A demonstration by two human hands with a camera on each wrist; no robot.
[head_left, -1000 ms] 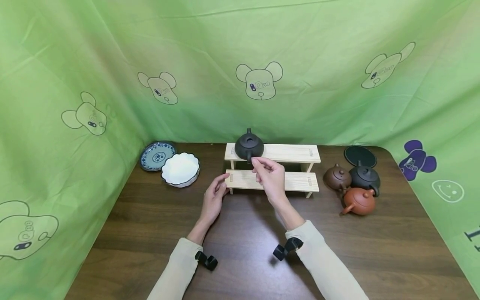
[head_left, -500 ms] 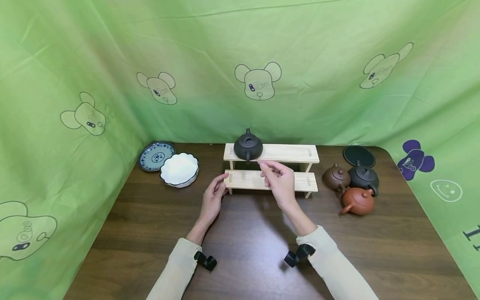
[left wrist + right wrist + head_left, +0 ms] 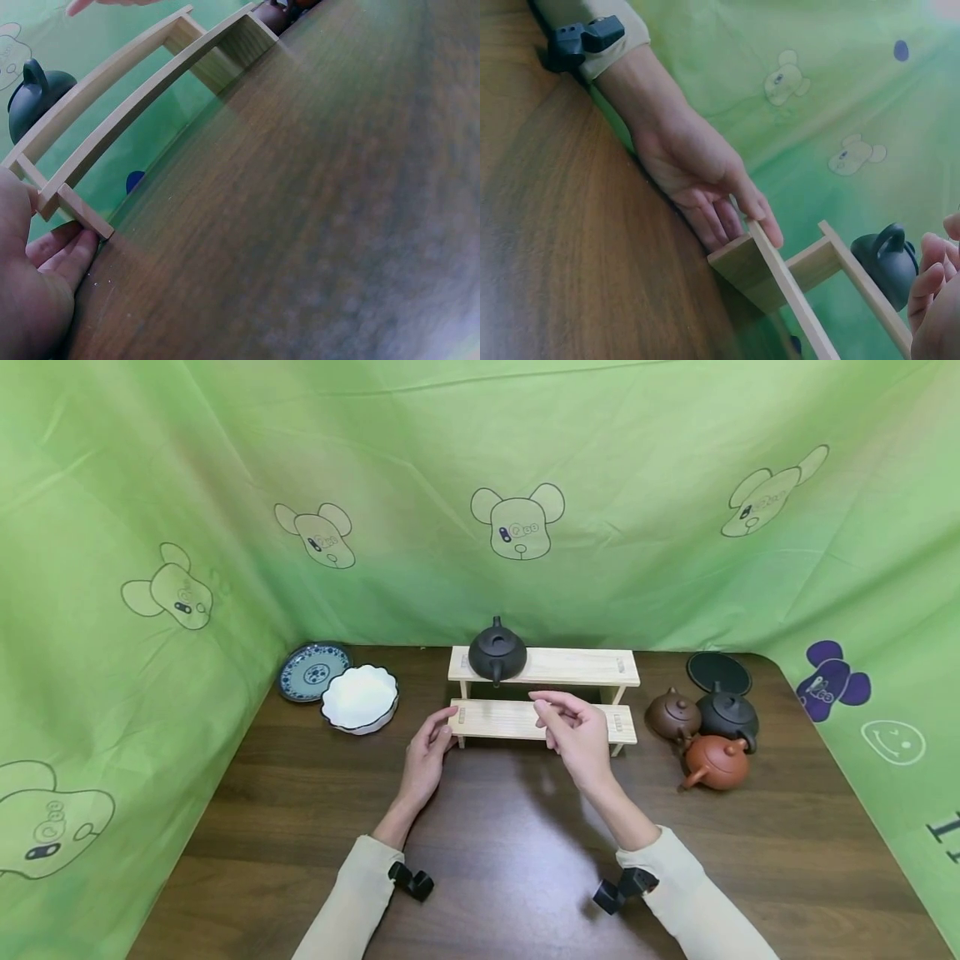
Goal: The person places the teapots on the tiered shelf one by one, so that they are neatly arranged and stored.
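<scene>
A two-tier wooden stand [image 3: 581,667] is on the table. On the left of its upper board sits a black teapot [image 3: 497,652], upright, spout toward me. My left hand [image 3: 426,764] holds the left end of the lower board; the left wrist view shows fingers against the leg [image 3: 86,212]. Over the right part of the lower board is my right hand [image 3: 577,739], fingers loosely bent, with nothing held. It is apart from the teapot. In the right wrist view the left hand [image 3: 697,161] grips the board's corner, and the teapot [image 3: 886,266] shows beyond.
Right of the stand are a brown teapot [image 3: 673,714], a second black teapot [image 3: 729,714] and an orange-red teapot [image 3: 718,762], close together. A black round mat [image 3: 718,671] lies behind them. At left are a blue patterned plate [image 3: 315,672] and white scalloped dishes [image 3: 362,699].
My right hand has drawn back from the black teapot's spout, moving right and toward me. The teapot stays on the upper board, and my left hand keeps its place.
</scene>
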